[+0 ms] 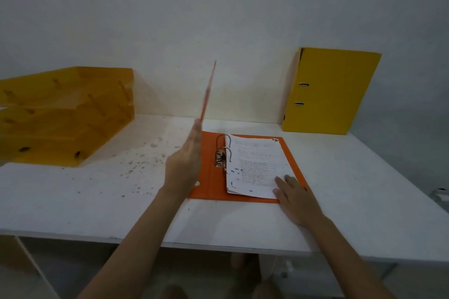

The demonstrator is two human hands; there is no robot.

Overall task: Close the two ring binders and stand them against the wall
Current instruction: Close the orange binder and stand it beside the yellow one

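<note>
An orange ring binder (pixel 211 184) lies open on the white table (pixel 97 201), its metal rings (pixel 224 150) holding a stack of written sheets (pixel 257 165). Its front cover (pixel 208 90) stands nearly upright, seen edge-on and blurred. My left hand (pixel 184 165) presses flat against that cover with the fingers extended. My right hand (pixel 296 199) rests flat on the near right corner of the sheets and back cover. A yellow ring binder (pixel 332 90) stands closed and upright at the back right, leaning against the wall (pixel 218 19).
A stacked amber-yellow letter tray (pixel 65 114) sits at the back left of the table. Dark specks mark the tabletop left of the orange binder. The table's front edge runs just below my forearms.
</note>
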